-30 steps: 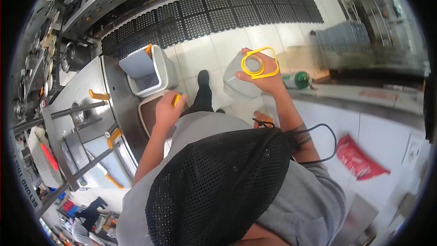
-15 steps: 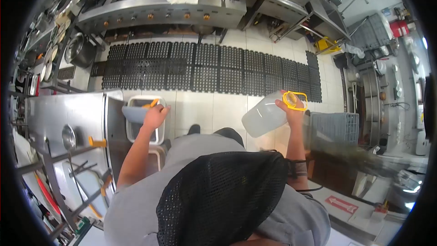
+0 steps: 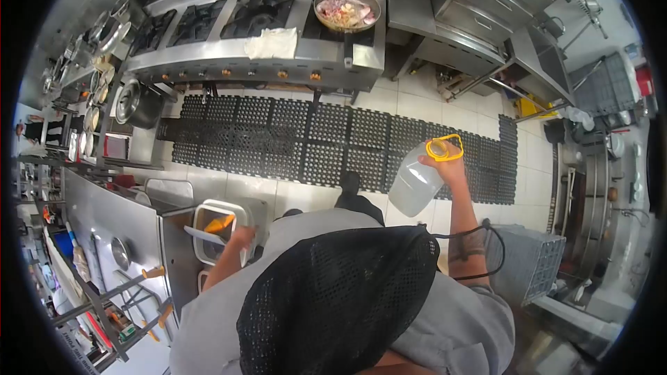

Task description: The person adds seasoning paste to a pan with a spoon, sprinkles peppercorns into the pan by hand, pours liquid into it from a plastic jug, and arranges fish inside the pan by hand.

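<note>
My right hand (image 3: 442, 161) is closed around the neck of a large translucent plastic jug (image 3: 415, 184) with a yellow collar and handle loop. The jug hangs tilted over the floor, its base toward the lower left. My left hand (image 3: 243, 237) is at the right rim of a white plastic bin (image 3: 241, 214); its fingers are too small and blurred to make out. Inside the bin's opening lies an orange scoop-like tool (image 3: 219, 223). A pale grey lid or flap (image 3: 206, 235) stands tilted at the bin's left side.
Ahead is a gas range (image 3: 257, 62) with a frying pan of chopped food (image 3: 345, 10) and a white cloth (image 3: 272, 43). Black rubber mats (image 3: 278, 132) cover the floor before it. A steel counter (image 3: 104, 208) stands left, a grey crate (image 3: 531, 260) right.
My view and body have shifted forward, nearer the range. My left hand has moved from above the bin's opening down to its right rim. The jug stays in my right hand, held more upright.
</note>
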The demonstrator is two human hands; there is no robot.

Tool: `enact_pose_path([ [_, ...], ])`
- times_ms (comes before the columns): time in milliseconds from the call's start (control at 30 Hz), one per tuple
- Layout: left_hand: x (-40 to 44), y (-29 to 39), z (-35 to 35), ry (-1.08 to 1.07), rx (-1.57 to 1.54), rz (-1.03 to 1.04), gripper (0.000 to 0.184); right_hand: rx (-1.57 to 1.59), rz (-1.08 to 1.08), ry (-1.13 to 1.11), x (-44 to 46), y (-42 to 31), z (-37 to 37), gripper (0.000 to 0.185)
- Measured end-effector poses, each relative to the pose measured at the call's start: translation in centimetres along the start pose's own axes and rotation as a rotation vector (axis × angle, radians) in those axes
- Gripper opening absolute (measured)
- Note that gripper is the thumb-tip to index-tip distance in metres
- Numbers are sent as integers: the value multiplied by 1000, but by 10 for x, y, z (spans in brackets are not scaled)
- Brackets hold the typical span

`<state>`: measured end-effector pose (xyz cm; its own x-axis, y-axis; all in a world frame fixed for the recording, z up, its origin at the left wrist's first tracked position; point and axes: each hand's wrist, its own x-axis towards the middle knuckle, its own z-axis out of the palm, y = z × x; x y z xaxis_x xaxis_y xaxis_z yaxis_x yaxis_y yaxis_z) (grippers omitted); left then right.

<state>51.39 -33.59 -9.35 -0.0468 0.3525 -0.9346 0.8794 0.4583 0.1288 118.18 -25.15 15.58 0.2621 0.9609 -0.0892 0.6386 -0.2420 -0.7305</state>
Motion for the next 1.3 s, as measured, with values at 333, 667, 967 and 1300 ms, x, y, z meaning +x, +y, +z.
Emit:
enact_pose_path([
  [333,-46,191,-58,366,-688,82,61,-41,-236,-385,248,-55,-4,50],
  [667,32,176,-94,293,-929,-58,60,32,-94,-572,381,-133,12,49],
  [967,16,201,-92,344,-1048,-293,61,-19,-18,-785,502,-116,57,50],
  [1300,-35,358,-66,358,-1216,-213,55,-166,-216,-966,590,-111,81,51],
])
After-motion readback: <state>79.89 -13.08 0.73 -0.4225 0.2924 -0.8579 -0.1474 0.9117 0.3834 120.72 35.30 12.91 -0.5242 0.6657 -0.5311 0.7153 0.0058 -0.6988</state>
